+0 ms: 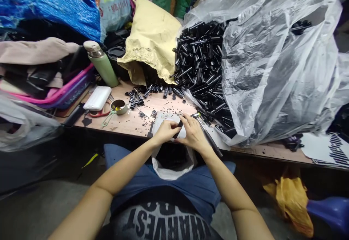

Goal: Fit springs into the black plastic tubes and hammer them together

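Between my hands is a short black tube (178, 128), tilted over a pale grey plate (160, 118) at the bench's front edge. My left hand (167, 131) pinches its lower left side with thumb and fingers. At its upper right, my right hand (192, 131) has its fingers closed round the tube's end, which they partly hide. Just right of that hand lies a hammer (208, 134) with a dark handle. Below, an open white bag (174, 174) with dark contents sits between my legs.
A heap of black tubes (200, 58) spills from a clear plastic bag (261, 69) on the right. Ribbed black pieces (148, 90) lie before a yellow sack (154, 36). Tiny dark bits dot the bench. Left are a tape roll (118, 107), scissors (99, 114), white power bank (97, 98) and green flask (102, 65).
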Demonstrator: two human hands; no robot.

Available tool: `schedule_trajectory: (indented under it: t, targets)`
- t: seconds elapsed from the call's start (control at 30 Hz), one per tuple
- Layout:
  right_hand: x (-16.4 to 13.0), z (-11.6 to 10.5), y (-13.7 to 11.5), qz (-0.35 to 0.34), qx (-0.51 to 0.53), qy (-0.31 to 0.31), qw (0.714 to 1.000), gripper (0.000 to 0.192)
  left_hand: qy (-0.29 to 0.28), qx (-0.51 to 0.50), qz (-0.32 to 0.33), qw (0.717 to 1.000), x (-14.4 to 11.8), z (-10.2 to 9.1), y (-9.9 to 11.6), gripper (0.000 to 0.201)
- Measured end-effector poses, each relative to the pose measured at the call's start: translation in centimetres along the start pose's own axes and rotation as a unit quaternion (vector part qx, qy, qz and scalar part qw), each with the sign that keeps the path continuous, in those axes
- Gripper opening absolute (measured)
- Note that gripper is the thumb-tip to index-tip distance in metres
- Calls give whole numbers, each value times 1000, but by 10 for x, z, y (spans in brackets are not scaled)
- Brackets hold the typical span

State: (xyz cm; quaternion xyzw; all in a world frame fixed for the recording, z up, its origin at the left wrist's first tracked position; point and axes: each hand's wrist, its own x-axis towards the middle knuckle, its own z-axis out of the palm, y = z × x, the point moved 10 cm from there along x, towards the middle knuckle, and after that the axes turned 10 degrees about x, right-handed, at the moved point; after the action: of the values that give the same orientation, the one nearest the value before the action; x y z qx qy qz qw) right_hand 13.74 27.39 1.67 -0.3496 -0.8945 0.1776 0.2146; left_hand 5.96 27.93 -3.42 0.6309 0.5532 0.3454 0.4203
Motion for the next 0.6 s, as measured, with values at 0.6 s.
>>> schedule_trajectory:
  t: [0.6]
  targets:
    - [-47, 22, 81, 150, 36, 26, 988, 100, 236, 129, -88, 959, 135, -177, -76, 48]
